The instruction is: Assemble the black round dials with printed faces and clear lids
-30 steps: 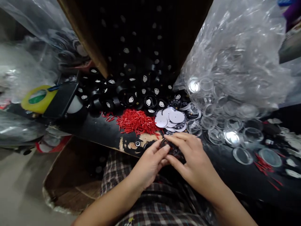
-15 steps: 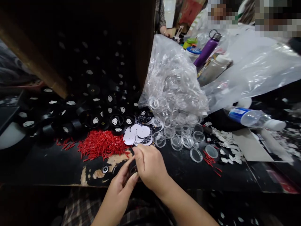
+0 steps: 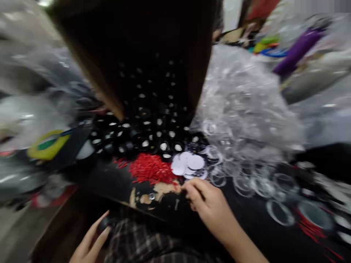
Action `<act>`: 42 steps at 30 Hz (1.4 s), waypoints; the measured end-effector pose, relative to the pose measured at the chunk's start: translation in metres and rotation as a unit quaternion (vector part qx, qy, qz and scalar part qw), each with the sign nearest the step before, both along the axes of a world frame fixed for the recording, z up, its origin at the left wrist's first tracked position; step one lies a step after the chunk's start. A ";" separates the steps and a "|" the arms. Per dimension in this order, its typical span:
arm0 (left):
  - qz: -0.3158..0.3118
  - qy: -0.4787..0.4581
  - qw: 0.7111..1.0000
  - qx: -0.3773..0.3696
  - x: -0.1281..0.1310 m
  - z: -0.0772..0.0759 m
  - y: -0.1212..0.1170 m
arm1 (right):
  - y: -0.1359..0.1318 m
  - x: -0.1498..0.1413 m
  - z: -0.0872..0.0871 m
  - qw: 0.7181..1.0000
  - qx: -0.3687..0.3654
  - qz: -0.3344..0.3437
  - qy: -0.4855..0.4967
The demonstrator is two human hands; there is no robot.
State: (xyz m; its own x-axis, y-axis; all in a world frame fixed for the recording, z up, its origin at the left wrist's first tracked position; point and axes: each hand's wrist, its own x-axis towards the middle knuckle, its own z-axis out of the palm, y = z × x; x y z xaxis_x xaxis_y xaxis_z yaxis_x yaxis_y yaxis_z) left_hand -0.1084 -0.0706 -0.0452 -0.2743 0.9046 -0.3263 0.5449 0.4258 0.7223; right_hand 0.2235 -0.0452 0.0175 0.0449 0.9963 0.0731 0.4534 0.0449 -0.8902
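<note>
My left hand (image 3: 89, 243) is low at the left, past the table's front edge, with a small dark round part (image 3: 103, 223) gripped between thumb and fingers. My right hand (image 3: 210, 204) is over the table with its fingers pinched together; whatever they hold, if anything, cannot be made out. Just beyond its fingertips lie white round discs (image 3: 188, 163), some with dark printed faces. Left of them is a heap of thin red plastic pieces (image 3: 150, 168). A small round metal-looking piece (image 3: 151, 196) rests on the worn table top (image 3: 109, 184).
Black round housings (image 3: 163, 146) with white tabs spread under a dark overhanging box (image 3: 142, 40). At the right, clear rings (image 3: 244, 184) spill from a plastic bag (image 3: 241, 91). A purple bottle (image 3: 300, 51) stands behind. At left is a yellow tape roll (image 3: 48, 145).
My hands have come apart: the left moved down and left with the dark part, the right moved to the right of the worn patch. The view has turned left and is blurred.
</note>
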 end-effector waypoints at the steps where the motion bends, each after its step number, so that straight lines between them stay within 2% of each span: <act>1: 0.010 0.050 0.998 0.037 -0.005 0.006 -0.001 | 0.000 0.002 -0.002 1.000 -0.011 0.018 0.005; 2: 0.004 0.096 0.992 0.084 -0.002 0.014 0.002 | 0.002 0.001 -0.005 0.999 -0.014 0.048 0.009; 4: -0.038 0.127 0.977 0.169 0.021 0.032 0.021 | 0.003 -0.006 -0.008 0.994 -0.004 0.110 0.011; 7: -0.179 0.065 0.956 0.225 0.084 0.054 0.073 | 0.003 -0.017 -0.008 0.991 0.001 0.137 0.000; 9: -0.255 0.090 0.923 0.274 0.128 0.063 0.113 | 0.001 -0.019 -0.005 0.992 -0.016 0.126 -0.014; 11: -0.308 0.130 0.896 0.291 0.162 0.068 0.144 | -0.002 -0.018 -0.002 0.993 -0.036 0.110 -0.028; 13: -0.341 0.171 0.881 0.280 0.183 0.068 0.165 | -0.005 -0.014 0.002 0.994 -0.047 0.095 -0.037; 17: -0.356 0.237 0.859 0.281 0.188 0.062 0.183 | -0.004 -0.003 0.005 0.997 -0.056 0.056 -0.024; 20: -0.361 0.259 0.846 0.294 0.182 0.060 0.187 | 0.000 0.003 0.008 0.998 -0.052 0.030 -0.003; 23: -0.362 0.285 0.828 0.319 0.182 0.063 0.183 | 0.003 0.005 0.010 0.998 -0.045 0.033 0.014; 26: -0.319 0.269 0.815 0.402 0.185 0.066 0.175 | 0.005 0.007 0.010 0.997 -0.059 0.029 0.036; 28: -0.306 0.217 0.803 0.463 0.184 0.066 0.160 | 0.004 0.011 0.008 0.994 -0.081 0.005 0.073; 30: -0.359 0.145 0.788 0.478 0.180 0.063 0.135 | -0.001 0.015 0.005 0.989 -0.095 -0.016 0.110; 32: -0.440 0.053 0.793 0.418 0.175 0.058 0.105 | -0.008 0.016 0.003 0.987 -0.100 -0.016 0.125; 33: -0.450 0.002 0.814 0.366 0.172 0.055 0.090 | -0.012 0.016 0.002 0.986 -0.106 -0.008 0.125; 35: -0.402 -0.110 0.876 0.244 0.168 0.048 0.067 | -0.016 0.014 0.000 0.984 -0.127 0.014 0.126; 37: -0.300 -0.234 0.917 0.120 0.164 0.042 0.054 | -0.014 0.011 -0.002 0.981 -0.143 0.051 0.120; 39: -0.179 -0.357 0.917 0.026 0.160 0.036 0.050 | -0.002 0.007 -0.005 0.989 -0.108 0.075 0.064; 41: -0.061 -0.442 0.895 -0.021 0.156 0.033 0.051 | 0.016 0.004 -0.009 0.995 -0.033 0.058 -0.080; 42: -0.019 -0.468 0.883 -0.029 0.155 0.032 0.052 | 0.025 0.004 -0.011 0.984 -0.001 0.041 -0.172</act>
